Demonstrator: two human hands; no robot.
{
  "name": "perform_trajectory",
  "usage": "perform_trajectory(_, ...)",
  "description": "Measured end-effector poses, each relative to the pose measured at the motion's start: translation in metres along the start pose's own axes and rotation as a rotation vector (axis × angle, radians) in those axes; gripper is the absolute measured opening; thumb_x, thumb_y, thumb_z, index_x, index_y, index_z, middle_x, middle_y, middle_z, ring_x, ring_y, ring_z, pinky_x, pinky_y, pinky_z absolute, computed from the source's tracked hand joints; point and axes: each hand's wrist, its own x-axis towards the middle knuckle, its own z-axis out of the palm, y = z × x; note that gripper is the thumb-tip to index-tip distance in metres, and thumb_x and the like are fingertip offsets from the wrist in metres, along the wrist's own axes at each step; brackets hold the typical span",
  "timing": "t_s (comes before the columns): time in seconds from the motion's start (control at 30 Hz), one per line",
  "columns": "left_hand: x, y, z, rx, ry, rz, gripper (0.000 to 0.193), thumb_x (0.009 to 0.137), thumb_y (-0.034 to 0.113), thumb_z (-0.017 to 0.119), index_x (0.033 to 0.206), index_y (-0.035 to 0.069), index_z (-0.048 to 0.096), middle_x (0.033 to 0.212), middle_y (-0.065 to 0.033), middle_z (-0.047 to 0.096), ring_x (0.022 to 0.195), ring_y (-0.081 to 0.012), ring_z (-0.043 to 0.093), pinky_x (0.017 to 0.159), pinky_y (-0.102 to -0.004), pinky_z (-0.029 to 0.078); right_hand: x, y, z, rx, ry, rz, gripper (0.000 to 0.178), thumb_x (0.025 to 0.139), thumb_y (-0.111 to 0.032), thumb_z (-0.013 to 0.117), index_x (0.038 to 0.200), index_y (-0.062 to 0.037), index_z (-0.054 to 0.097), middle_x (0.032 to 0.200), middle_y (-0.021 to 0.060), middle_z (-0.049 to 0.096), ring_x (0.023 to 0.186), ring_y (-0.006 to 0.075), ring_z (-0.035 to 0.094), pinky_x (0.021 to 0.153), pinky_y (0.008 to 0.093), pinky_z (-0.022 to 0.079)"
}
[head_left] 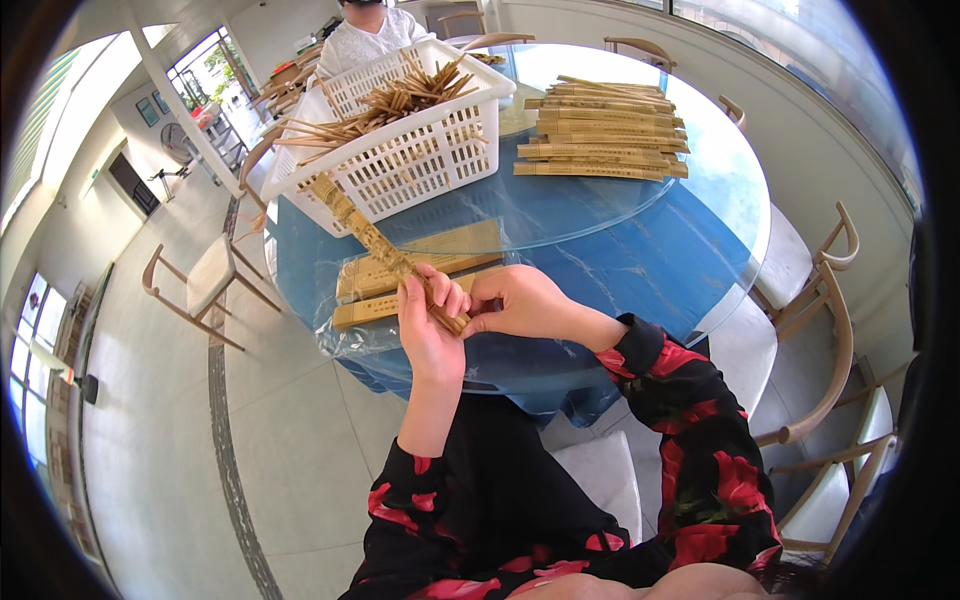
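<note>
- The left hand (425, 325) is curled around a long, narrow, gold-coloured bundle with dark printing (368, 235), its fingers closed on the lower part
- The right hand (515, 303) meets it there, thumb and forefinger drawn narrow at the bundle's near end; whether they grip an edge or only touch it, I cannot tell
- The bundle slants up and away to the left, its far end in front of the white slotted plastic basket (430, 168); whether any stick sits inside the bundle cannot be told from here
- Done, as far as I can judge: the stack of long, gold-coloured printed packets (605, 130), laid in rows on the clear round glass turntable (545, 222) to the right of the basket, looks like finished work
- In hand: just 1 bundle, held between the 2 hands and seemingly not yet complete
- Left, as I judge it: a large heap of loose, thin brown sticks (410, 105) rises above the basket's rim, so much seems to remain
- Probably also waiting: flat gold-coloured printed sleeves (365, 312) by clear crinkled plastic film (345, 340) on the blue-covered round table (300, 240), just beside the hands
</note>
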Motion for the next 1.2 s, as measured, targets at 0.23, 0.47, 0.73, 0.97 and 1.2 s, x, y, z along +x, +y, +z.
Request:
perform_trajectory(0.23,-0.005,-0.005,-0.016,0.194,-0.177,-0.28,0.029,0.111,0.029,0.041,0.114,0.005,0.056,0.089,-0.0067,0.061,0.077,-0.0172,0.06,0.073,-0.0312,0.053,0.007,0.015,-0.01,0.601,0.158,-0.002,0.041,0.1,-0.018,0.065,0.132,0.0026,0.052,0.129,0.013,0.059,0.111,0.019,0.062,0.085,0.0307,0.054)
perform_trajectory(0.47,-0.012,-0.016,-0.01,0.477,-0.424,-0.402,0.025,0.11,0.02,0.045,0.103,0.0,0.059,0.085,-0.0085,0.065,0.073,-0.0159,0.064,0.067,-0.027,0.053,0.004,0.006,-0.023,1.132,0.333,0.026,0.03,0.109,-0.024,0.047,0.12,0.0005,0.061,0.096,0.0086,0.068,0.085,0.0147,0.065,0.077,0.0285,0.052)
perform_trajectory(0.73,-0.01,-0.016,-0.008,0.663,-0.499,-0.316,0.024,0.109,0.015,0.047,0.094,0.001,0.06,0.076,-0.0045,0.063,0.067,-0.0098,0.059,0.062,-0.0231,0.048,0.014,0.105,-0.144,-0.956,0.926,0.274,0.051,0.099,-0.017,0.058,0.149,-0.0261,0.051,0.085,0.0018,0.057,0.086,0.0172,0.062,0.072,0.0377,0.047)
perform_trajectory(0.97,-0.011,-0.021,-0.002,0.718,-0.547,-0.3,0.022,0.107,0.013,0.048,0.094,0.002,0.061,0.074,-0.0033,0.062,0.064,-0.0089,0.056,0.061,-0.0225,0.045,-0.009,0.174,-0.184,-1.464,0.55,0.33,0.054,0.088,-0.008,0.061,0.138,-0.0296,0.062,0.119,-0.0013,0.057,0.119,0.0193,0.054,0.095,0.0415,0.044)
perform_trajectory(1.2,-0.013,-0.017,-0.007,0.713,-0.546,-0.291,0.022,0.107,0.014,0.048,0.094,0.002,0.061,0.075,-0.003,0.062,0.065,-0.0089,0.056,0.061,-0.0225,0.045,0.004,0.163,-0.141,-1.118,0.737,0.483,0.047,0.086,-0.005,0.061,0.131,-0.0183,0.065,0.12,0.0036,0.058,0.117,0.025,0.056,0.095,0.0413,0.047)
